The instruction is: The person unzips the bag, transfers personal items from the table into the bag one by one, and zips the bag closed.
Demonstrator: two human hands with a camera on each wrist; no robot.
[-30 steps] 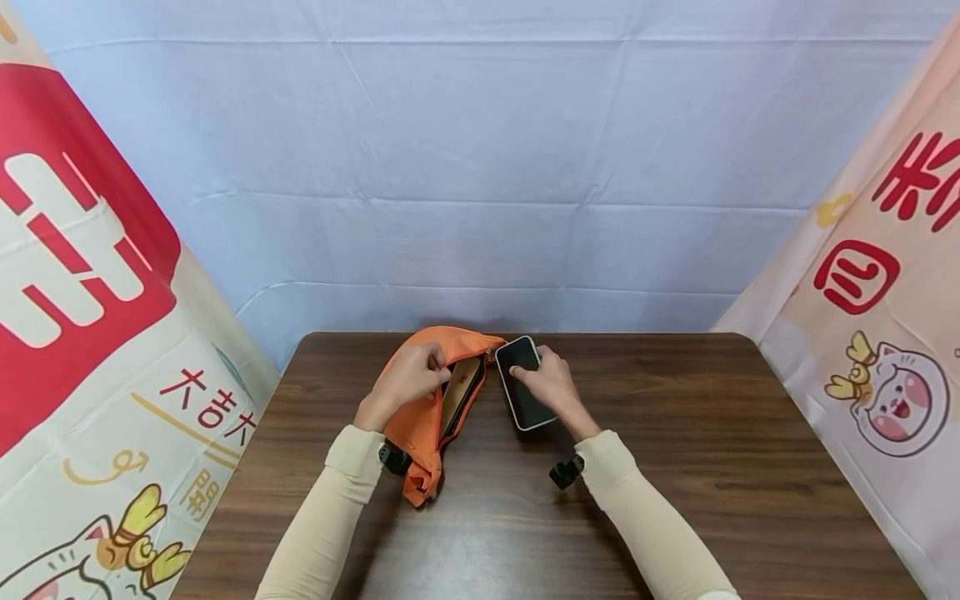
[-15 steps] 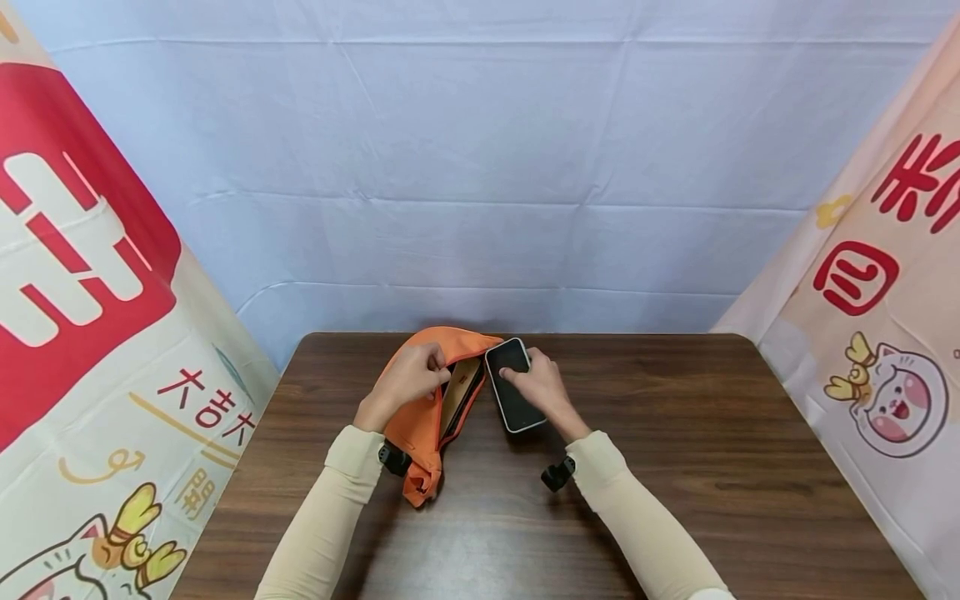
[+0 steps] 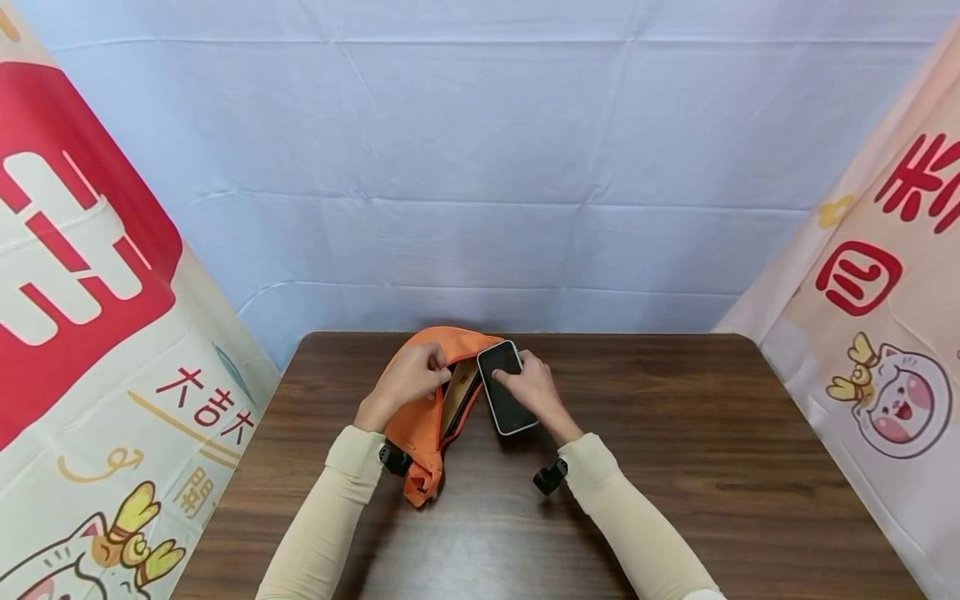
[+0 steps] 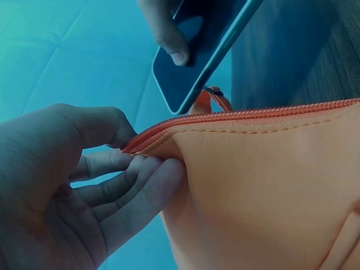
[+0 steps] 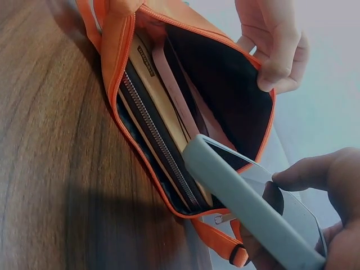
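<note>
An orange zip bag [image 3: 415,427] lies on the table with its mouth unzipped. My left hand [image 3: 408,377] pinches the zippered edge [image 4: 236,117] between thumb and fingers, pulling that side outward. My right hand [image 3: 534,390] grips a smartphone [image 3: 504,407] with a dark screen and pale case, thumb across the screen. In the right wrist view the phone's end overlaps the bag's opening. Inside sit a tan wallet-like item [image 5: 151,93] with a small label and metal zipper, and a flat pink item [image 5: 175,93]. Their lower parts are hidden in the bag.
The brown wooden table [image 3: 675,433] extends right and toward the person. A pale cloth backdrop [image 3: 480,208] rises behind its far edge, with printed cloths [image 3: 885,350] at both sides. An orange strap with a buckle [image 5: 225,243] hangs beside the bag's mouth.
The right hand has moved left with the phone, from beside the bag to the edge of its opening. The left hand and the bag have stayed in place.
</note>
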